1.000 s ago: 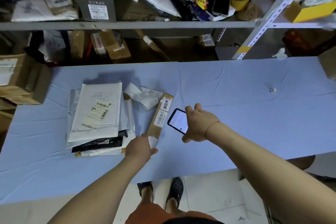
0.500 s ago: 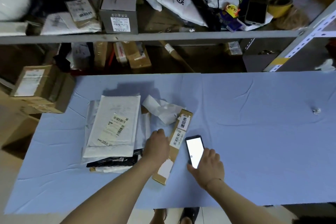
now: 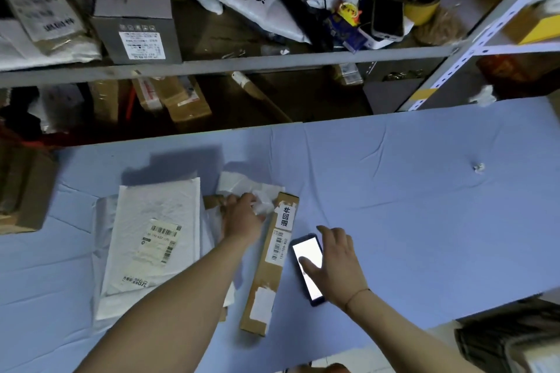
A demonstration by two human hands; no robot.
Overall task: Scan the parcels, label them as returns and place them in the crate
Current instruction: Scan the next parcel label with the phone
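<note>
Left hand: arm extended forward, palm down, fingers curled onto crumpled white paper. Right hand: palm down, fingers spread and relaxed, thumb resting on lit black smartphone.

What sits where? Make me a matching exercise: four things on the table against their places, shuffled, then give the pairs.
Things:
1. phone
2. long box
3. white mailer
4. paper scrap

Places:
A. top of the stack at the left
B. alone on the cloth, far right
C. under the right hand, screen lit
D. between the stack and the phone, bearing a return label

Pairs: 1-C, 2-D, 3-A, 4-B
</note>
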